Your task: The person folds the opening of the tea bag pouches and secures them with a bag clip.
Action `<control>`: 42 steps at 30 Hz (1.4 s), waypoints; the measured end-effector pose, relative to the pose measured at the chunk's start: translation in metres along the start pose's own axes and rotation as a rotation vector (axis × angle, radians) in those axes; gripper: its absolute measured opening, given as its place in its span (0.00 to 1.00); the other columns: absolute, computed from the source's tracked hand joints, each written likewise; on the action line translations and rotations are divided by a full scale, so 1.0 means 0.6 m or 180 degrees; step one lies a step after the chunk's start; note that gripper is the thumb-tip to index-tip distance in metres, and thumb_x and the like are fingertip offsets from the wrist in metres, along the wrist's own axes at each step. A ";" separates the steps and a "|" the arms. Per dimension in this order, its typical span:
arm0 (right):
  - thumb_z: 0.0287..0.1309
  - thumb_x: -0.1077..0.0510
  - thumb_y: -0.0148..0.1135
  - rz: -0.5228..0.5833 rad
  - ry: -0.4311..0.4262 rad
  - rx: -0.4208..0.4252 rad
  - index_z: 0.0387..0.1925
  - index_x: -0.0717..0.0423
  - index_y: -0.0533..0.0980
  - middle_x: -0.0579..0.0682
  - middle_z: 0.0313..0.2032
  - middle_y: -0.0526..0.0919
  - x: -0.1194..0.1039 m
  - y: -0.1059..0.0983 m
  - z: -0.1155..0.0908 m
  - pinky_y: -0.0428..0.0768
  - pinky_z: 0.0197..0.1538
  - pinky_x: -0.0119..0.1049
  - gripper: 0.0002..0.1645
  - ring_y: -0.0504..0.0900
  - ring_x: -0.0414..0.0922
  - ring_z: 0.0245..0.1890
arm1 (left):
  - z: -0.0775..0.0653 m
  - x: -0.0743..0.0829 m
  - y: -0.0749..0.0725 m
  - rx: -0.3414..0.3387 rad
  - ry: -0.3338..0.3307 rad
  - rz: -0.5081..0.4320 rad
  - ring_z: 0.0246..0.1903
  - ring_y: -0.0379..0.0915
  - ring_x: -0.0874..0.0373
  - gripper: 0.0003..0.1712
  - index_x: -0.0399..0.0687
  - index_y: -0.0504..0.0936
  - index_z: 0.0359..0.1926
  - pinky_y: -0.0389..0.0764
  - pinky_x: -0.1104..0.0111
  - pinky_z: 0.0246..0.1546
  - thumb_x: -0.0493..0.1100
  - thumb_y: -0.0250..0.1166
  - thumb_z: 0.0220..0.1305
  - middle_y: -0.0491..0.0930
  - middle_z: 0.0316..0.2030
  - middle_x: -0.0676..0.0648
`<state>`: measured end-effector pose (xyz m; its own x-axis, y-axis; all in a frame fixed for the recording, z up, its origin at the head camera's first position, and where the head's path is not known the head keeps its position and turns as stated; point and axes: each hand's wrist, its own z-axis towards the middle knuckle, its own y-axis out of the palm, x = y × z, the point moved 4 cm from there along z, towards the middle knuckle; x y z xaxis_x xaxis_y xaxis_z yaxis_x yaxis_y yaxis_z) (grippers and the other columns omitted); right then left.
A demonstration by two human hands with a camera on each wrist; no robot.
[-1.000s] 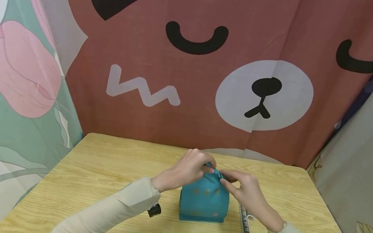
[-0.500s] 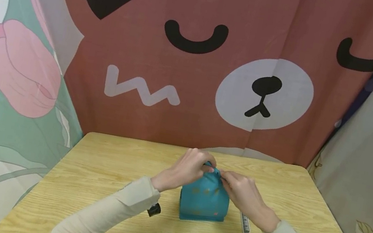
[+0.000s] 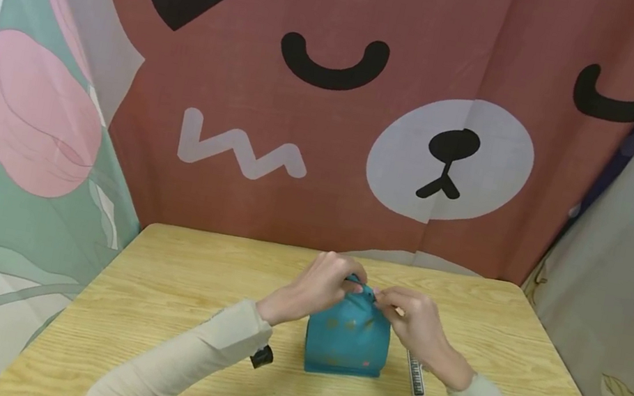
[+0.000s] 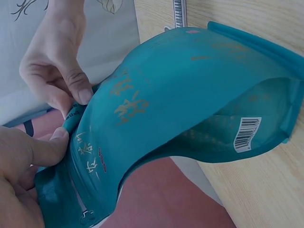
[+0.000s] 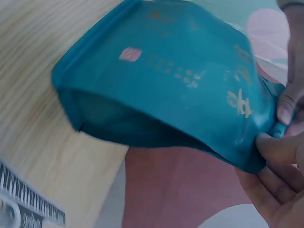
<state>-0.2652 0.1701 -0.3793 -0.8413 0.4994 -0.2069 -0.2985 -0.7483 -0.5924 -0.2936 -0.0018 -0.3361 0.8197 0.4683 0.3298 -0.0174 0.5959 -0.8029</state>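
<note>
A teal stand-up pouch [image 3: 347, 341] with gold lettering stands upright on the table, its top folded and creased. In the left wrist view a barcode label [image 4: 247, 134] shows on the pouch's bottom fold. My left hand [image 3: 321, 289] grips the top edge of the pouch on its left side. My right hand [image 3: 417, 322] pinches the same top edge at the right, thumb [image 5: 280, 148] on the face and the other fingers behind. Both hands are close together along the folded strip.
A small black-and-white strip with a barcode-like pattern [image 3: 416, 378] lies on the wooden table [image 3: 194, 318], right of the pouch and partly beneath the right forearm. A curtain with a bear face [image 3: 288, 214] hangs behind the table's far edge.
The right hand shifts slightly along the pouch's top edge, its fingers closing in and then lifting a little. The left hand and the pouch stay in place.
</note>
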 end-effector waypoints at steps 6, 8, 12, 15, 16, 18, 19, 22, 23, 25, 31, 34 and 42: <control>0.46 0.74 0.73 0.0588 0.0673 -0.0221 0.32 0.54 0.84 0.44 0.31 0.84 0.016 0.000 0.001 0.82 0.36 0.31 0.15 0.83 0.40 0.31 | 0.000 0.001 -0.002 0.0038 0.0036 0.0020 0.26 0.78 0.66 0.03 0.42 0.89 0.37 0.74 0.82 0.28 0.33 0.70 0.62 0.86 0.34 0.48; 0.48 0.71 0.74 0.0713 0.0888 -0.0329 0.31 0.52 0.83 0.43 0.32 0.83 0.021 0.001 0.001 0.82 0.37 0.34 0.13 0.83 0.40 0.32 | -0.001 0.002 -0.001 0.0039 0.0047 0.0018 0.27 0.79 0.66 0.04 0.42 0.89 0.37 0.74 0.81 0.28 0.33 0.70 0.62 0.86 0.34 0.48; 0.52 0.67 0.73 0.1072 0.1305 -0.0558 0.34 0.53 0.83 0.46 0.32 0.82 0.032 0.004 0.000 0.82 0.37 0.37 0.09 0.82 0.42 0.32 | -0.002 0.002 0.000 0.0037 0.0057 0.0030 0.29 0.80 0.63 0.04 0.42 0.89 0.37 0.75 0.81 0.30 0.33 0.69 0.62 0.86 0.34 0.48; 0.54 0.65 0.73 0.1393 0.1634 -0.0700 0.39 0.58 0.82 0.51 0.33 0.82 0.041 0.005 -0.001 0.81 0.36 0.38 0.10 0.81 0.45 0.32 | -0.004 0.003 0.000 0.0043 0.0074 0.0045 0.30 0.81 0.61 0.04 0.43 0.89 0.36 0.76 0.80 0.31 0.33 0.69 0.62 0.86 0.33 0.48; 0.54 0.64 0.73 0.1479 0.1734 -0.0745 0.41 0.60 0.82 0.52 0.33 0.82 0.043 0.006 -0.001 0.81 0.36 0.38 0.12 0.81 0.46 0.32 | -0.004 0.003 -0.001 0.0047 0.0086 0.0048 0.30 0.81 0.61 0.04 0.43 0.89 0.36 0.76 0.80 0.31 0.33 0.70 0.62 0.86 0.33 0.49; 0.54 0.63 0.73 0.1606 0.1914 -0.0829 0.44 0.62 0.82 0.54 0.34 0.82 0.049 0.007 -0.001 0.81 0.35 0.37 0.15 0.81 0.47 0.32 | -0.005 0.004 -0.001 0.0052 0.0106 0.0054 0.30 0.81 0.62 0.05 0.44 0.89 0.36 0.76 0.80 0.32 0.33 0.69 0.62 0.86 0.33 0.49; 0.55 0.63 0.73 0.1667 0.1985 -0.0872 0.45 0.62 0.83 0.55 0.34 0.83 0.052 0.008 -0.001 0.81 0.35 0.37 0.15 0.81 0.47 0.32 | -0.005 0.004 -0.001 0.0056 0.0115 0.0054 0.30 0.81 0.62 0.05 0.44 0.89 0.36 0.76 0.81 0.32 0.32 0.69 0.62 0.86 0.33 0.49; 0.55 0.62 0.73 0.1821 0.2103 -0.1025 0.46 0.63 0.83 0.57 0.35 0.84 0.057 0.011 0.000 0.82 0.36 0.39 0.16 0.82 0.48 0.33 | -0.006 0.006 -0.003 0.0077 0.0139 0.0034 0.29 0.81 0.63 0.06 0.44 0.90 0.36 0.75 0.81 0.31 0.30 0.68 0.62 0.86 0.33 0.50; 0.56 0.62 0.73 0.1876 0.2121 -0.1086 0.46 0.63 0.83 0.57 0.36 0.84 0.058 0.012 0.000 0.83 0.37 0.40 0.16 0.83 0.49 0.33 | -0.007 0.006 -0.003 0.0083 0.0142 0.0032 0.29 0.81 0.63 0.07 0.44 0.90 0.36 0.75 0.81 0.30 0.30 0.68 0.62 0.86 0.32 0.50; 0.57 0.61 0.72 0.2000 0.2147 -0.1208 0.47 0.63 0.83 0.58 0.38 0.84 0.059 0.014 0.001 0.83 0.40 0.43 0.16 0.84 0.50 0.35 | -0.007 0.007 -0.003 0.0100 0.0160 0.0038 0.28 0.80 0.63 0.08 0.44 0.90 0.36 0.74 0.82 0.29 0.29 0.68 0.62 0.86 0.31 0.50; 0.60 0.60 0.70 0.2249 0.2146 -0.1437 0.49 0.64 0.82 0.60 0.42 0.83 0.063 0.019 0.002 0.82 0.45 0.47 0.17 0.84 0.52 0.39 | -0.008 0.010 -0.002 0.0180 0.0221 0.0081 0.29 0.82 0.61 0.10 0.43 0.90 0.35 0.74 0.82 0.30 0.26 0.70 0.57 0.86 0.31 0.50; 0.59 0.61 0.70 0.2256 0.2145 -0.1411 0.47 0.65 0.82 0.60 0.41 0.83 0.064 0.018 0.002 0.82 0.44 0.48 0.16 0.83 0.54 0.39 | -0.008 0.012 -0.002 0.0172 0.0201 0.0118 0.30 0.82 0.62 0.10 0.44 0.90 0.35 0.75 0.82 0.32 0.27 0.70 0.57 0.87 0.31 0.50; 0.55 0.63 0.73 0.2067 0.2115 -0.1114 0.41 0.65 0.83 0.58 0.37 0.83 0.064 0.018 0.006 0.83 0.39 0.43 0.12 0.83 0.51 0.35 | -0.005 0.002 -0.012 0.0178 -0.0268 0.0388 0.28 0.81 0.62 0.10 0.45 0.89 0.39 0.76 0.77 0.30 0.45 0.73 0.59 0.87 0.34 0.50</control>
<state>-0.3023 0.1799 -0.3907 -0.3390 0.2616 -0.9037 0.3708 -0.8457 -0.3839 -0.2911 -0.0073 -0.3315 0.7586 0.5912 0.2740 -0.1475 0.5655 -0.8115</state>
